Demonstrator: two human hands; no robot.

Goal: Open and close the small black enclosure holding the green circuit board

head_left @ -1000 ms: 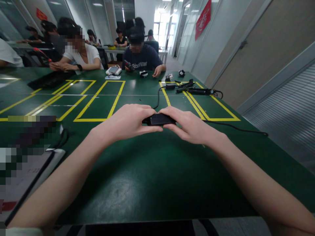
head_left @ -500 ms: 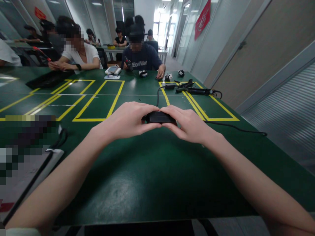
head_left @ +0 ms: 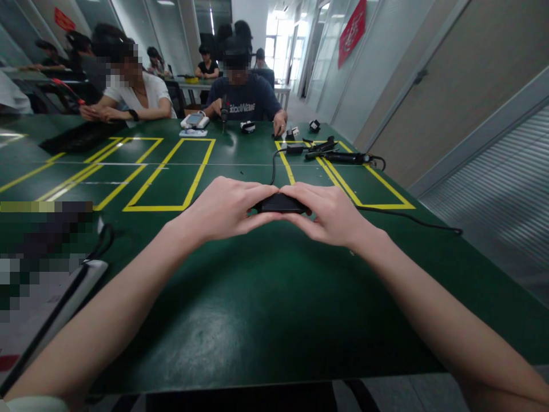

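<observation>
My left hand (head_left: 225,207) and my right hand (head_left: 332,213) are closed on the two ends of a flat black box (head_left: 281,203), thumbs along its near edge and fingers over the top. The fingertips of both hands meet at its middle and hide part of it. The box is held above the green table (head_left: 274,320). A black cable (head_left: 274,166) runs down behind my fingers. Another black cable (head_left: 412,217) trails out to the right from behind my right wrist. Where either cable joins the box is hidden.
Yellow tape (head_left: 156,208) marks rectangles on the table. Black tool-like parts (head_left: 343,155) and a small black block (head_left: 295,149) lie at the far right. Across the table, a person in a dark shirt (head_left: 242,100) holds a power driver (head_left: 224,109). A white device (head_left: 195,121) lies nearby.
The box has tilted slightly, so more of its top shows; both hands stay closed on it. The person across has moved the driver more upright. The view has shifted a little.
</observation>
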